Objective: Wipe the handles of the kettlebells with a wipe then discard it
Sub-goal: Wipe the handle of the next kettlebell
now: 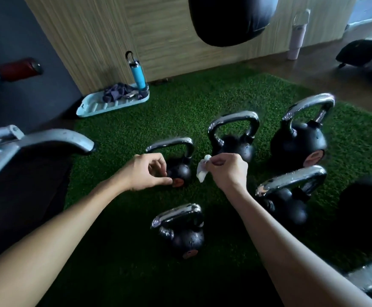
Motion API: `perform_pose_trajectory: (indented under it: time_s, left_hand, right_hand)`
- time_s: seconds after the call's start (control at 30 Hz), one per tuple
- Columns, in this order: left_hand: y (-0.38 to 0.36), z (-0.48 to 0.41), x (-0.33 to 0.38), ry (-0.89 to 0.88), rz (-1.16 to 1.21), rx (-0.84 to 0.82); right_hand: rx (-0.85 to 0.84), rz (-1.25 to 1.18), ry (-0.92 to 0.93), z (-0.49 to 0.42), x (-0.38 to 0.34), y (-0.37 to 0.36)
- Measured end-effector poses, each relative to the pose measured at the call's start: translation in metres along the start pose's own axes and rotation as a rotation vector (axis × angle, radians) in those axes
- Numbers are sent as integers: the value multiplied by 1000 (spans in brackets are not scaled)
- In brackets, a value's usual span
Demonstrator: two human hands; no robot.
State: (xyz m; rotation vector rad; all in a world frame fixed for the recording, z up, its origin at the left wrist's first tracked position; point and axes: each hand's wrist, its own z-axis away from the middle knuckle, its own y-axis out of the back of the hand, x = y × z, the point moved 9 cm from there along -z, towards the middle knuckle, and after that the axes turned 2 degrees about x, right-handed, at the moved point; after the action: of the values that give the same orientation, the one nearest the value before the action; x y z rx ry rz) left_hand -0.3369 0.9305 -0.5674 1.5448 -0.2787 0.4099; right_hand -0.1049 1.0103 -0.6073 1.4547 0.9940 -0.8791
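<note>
The right hand (pixel 227 171) is curled to a loose fist and pinches a small crumpled white wipe (pixel 202 171) between the thumb and the fingers. The wipe sticks out on the thumb side of the fist and hangs down in the air, touching no handle.

Just left of the wipe stands a small black round kettlebell with a shiny chrome handle (pixel 180 170). The left hand (pixel 146 171) is in front of this small kettlebell, its fingers loosely curled with a gap to the thumb, and it holds nothing. Whether the thumb touches the ball, I cannot tell.

To the right of the small kettlebell, behind the right hand, stands a second black kettlebell (pixel 236 147), and further right a bigger one (pixel 298 145). Nearer to the person than the small kettlebell stand two more, one close in front (pixel 186 238) and one to the right (pixel 288 207). All are upright on a green artificial grass mat (pixel 180 111).

Far behind and left of the small kettlebell, a light blue plastic tray (pixel 96 107) carries a blue bottle (pixel 138 76) and a dark cloth (pixel 116 94).
</note>
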Motion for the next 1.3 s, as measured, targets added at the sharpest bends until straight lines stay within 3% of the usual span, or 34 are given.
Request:
perform_pose_trajectory:
  time_s: [0.2, 0.37, 0.6, 0.8, 1.07, 1.3]
  left_hand:
    - [36, -24, 2, 175, -289, -160]
    - [42, -65, -18, 207, -390, -120]
    - [45, -130, -65, 87, -296, 201]
    - [18, -149, -94, 51, -199, 132]
    - [10, -127, -101, -65, -44, 260]
    - [-1, -84, -90, -50, -27, 347]
  right_hand:
    - [28, -201, -171, -45, -20, 9]
    - [-26, -180, -167, -68, -21, -31]
    - [-50, 31, 92, -81, -31, -59]
    - [-21, 182, 214, -82, -37, -77]
    - [36, 333, 343, -69, -49, -86]
    - [45, 429, 564, -40, -76, -116]
